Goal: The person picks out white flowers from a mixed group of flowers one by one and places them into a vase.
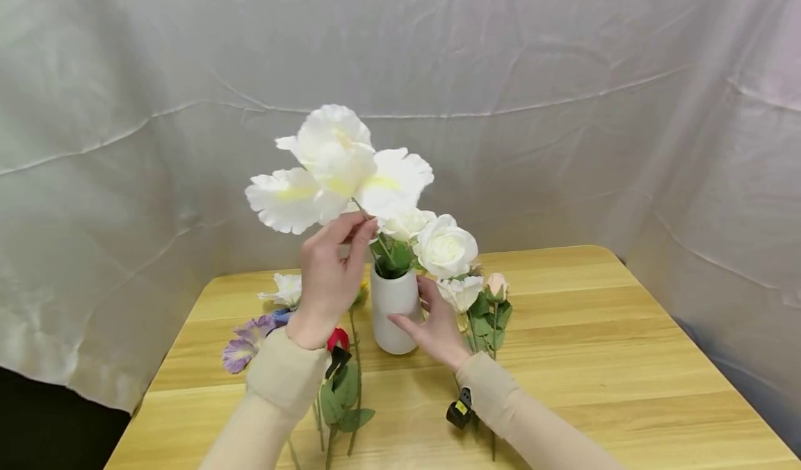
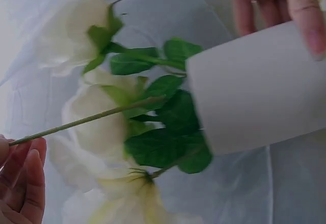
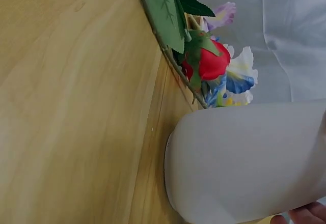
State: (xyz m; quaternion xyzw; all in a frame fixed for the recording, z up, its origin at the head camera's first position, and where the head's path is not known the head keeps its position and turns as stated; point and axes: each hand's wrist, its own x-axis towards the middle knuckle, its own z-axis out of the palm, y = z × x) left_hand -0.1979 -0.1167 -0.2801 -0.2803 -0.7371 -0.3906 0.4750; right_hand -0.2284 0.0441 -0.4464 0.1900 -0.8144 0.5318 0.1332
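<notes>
My left hand [image 1: 334, 268] pinches the thin stem [image 2: 86, 119] of a large white iris [image 1: 338, 178] between thumb and fingers. In the left wrist view the stem's lower end overlaps the green leaves [image 2: 173, 109], short of the rim. A white vase [image 1: 394, 317] stands upright on the table, with white roses [image 1: 446, 246] in its mouth. My right hand [image 1: 438, 324] holds the vase from its right side, thumb across the front and fingers partly hidden behind. In the right wrist view the vase's base [image 3: 178, 178] meets the wood.
Left of the vase on the wooden table [image 1: 601, 359] lie a purple iris [image 1: 244, 345], a red rose [image 1: 338, 338] and a white flower [image 1: 284, 290]. A pale pink rose [image 1: 497, 286] lies to the right. Grey cloth [image 1: 500, 53] hangs behind.
</notes>
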